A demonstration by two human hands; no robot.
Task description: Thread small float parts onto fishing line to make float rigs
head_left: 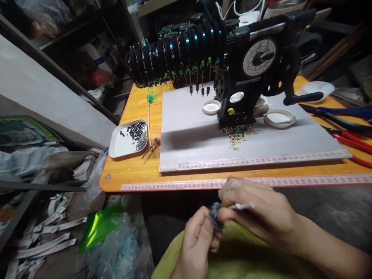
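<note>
Item: dark bristly tuft (215, 217) — pinched by your left hand (197, 240); your right hand (258, 213) grips a thin white stick (242, 206) at it. Seemingly mid-work — black pieces (136, 131) lie in the tray (119, 149).

No word or number can be made out anywhere: the measuring tape (247, 182) stuck along the near edge of the orange table (130, 170) and the second tape (255, 160) along the near edge of the grey board (188, 135) carry rows of red marks and figures too small to read. The round dial (259, 58) on the black machine (250, 89) at the far right shows fine graduations, blurred, and the green printed sheet (23, 130) at the far left bears print that is illegible
</note>
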